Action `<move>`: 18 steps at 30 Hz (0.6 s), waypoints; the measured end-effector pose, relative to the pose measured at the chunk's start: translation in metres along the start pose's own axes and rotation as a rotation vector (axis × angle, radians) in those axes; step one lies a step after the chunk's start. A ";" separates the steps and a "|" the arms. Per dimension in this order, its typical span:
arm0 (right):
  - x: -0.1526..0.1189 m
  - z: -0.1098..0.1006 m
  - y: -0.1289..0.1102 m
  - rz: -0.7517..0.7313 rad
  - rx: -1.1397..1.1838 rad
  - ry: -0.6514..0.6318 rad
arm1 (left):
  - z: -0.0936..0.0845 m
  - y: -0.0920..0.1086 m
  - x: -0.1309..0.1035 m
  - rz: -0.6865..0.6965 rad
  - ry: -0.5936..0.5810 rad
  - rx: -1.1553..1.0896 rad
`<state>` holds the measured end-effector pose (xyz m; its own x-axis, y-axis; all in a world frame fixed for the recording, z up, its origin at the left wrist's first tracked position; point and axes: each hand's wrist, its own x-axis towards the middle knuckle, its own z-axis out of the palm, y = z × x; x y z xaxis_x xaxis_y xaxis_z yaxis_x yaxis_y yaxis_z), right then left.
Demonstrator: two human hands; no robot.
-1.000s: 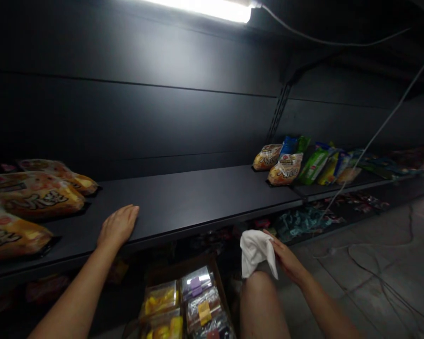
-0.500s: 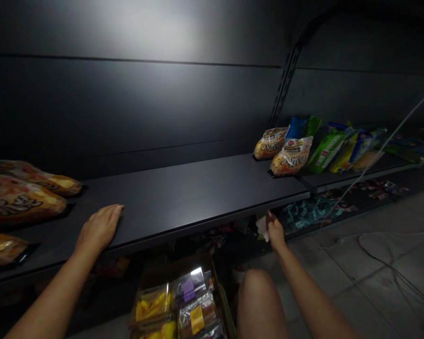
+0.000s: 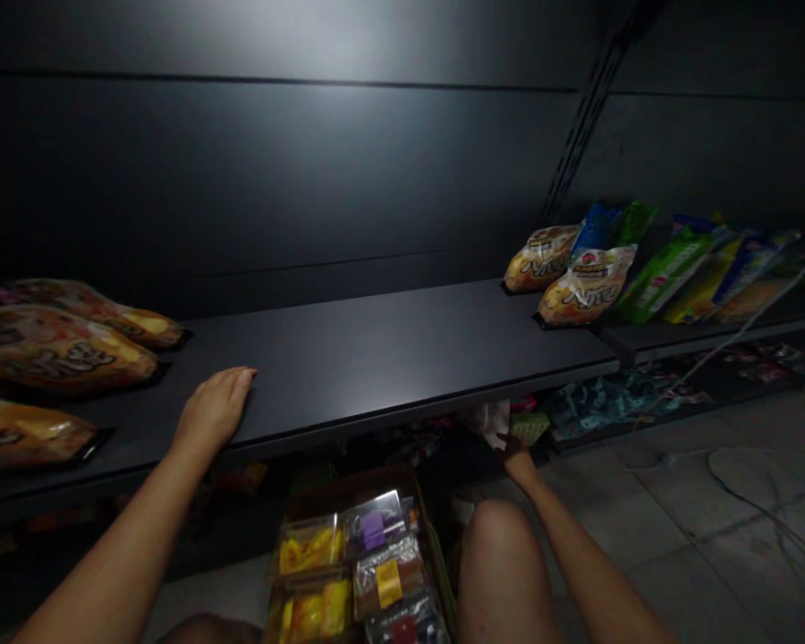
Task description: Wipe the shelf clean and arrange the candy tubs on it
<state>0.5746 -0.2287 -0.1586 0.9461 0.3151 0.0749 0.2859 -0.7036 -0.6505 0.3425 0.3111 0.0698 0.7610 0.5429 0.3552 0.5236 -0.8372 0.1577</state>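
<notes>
My left hand [image 3: 216, 407] lies on the front part of the grey metal shelf [image 3: 349, 353], fingers stretched out flat and holding nothing. Just left of it lie orange snack bags [image 3: 73, 353]. Low on the right, below the shelf's front lip, my right hand [image 3: 515, 456] is closed on a crumpled white cloth [image 3: 493, 422], perhaps a paper towel. Its fingertips are dim and partly hidden. Close beside the cloth, a green package [image 3: 529, 427] sits on the lower level.
A cardboard box [image 3: 355, 487] of clear packs with yellow and dark contents stands between my knees. More snack bags [image 3: 587, 286] stand at the shelf's right end, with green and blue packets [image 3: 667, 277] beyond. A white cord [image 3: 744, 326] hangs across the right; cables lie on the tiled floor [image 3: 644, 519].
The view has shifted, so the shelf goods appear further right. My right hand has moved lower and further under the shelf edge with the cloth. The left hand stays on the shelf.
</notes>
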 end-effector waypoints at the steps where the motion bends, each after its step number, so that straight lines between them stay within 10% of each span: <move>1: -0.011 -0.002 0.002 0.019 0.011 -0.019 | -0.002 0.002 -0.002 0.017 -0.008 -0.012; 6: -0.055 -0.023 -0.010 0.037 0.080 -0.056 | -0.014 0.012 -0.010 0.061 0.104 -0.100; 12: -0.094 -0.054 -0.096 -0.085 0.247 -0.183 | -0.045 0.046 -0.075 0.222 0.347 -0.332; 18: -0.124 -0.044 -0.198 -0.303 0.319 -0.360 | -0.021 0.050 -0.212 0.120 -0.072 -0.596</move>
<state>0.4073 -0.1567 -0.0059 0.7017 0.7092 0.0678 0.4232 -0.3385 -0.8404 0.1996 0.1525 0.0220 0.8365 0.4280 0.3422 0.1441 -0.7743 0.6162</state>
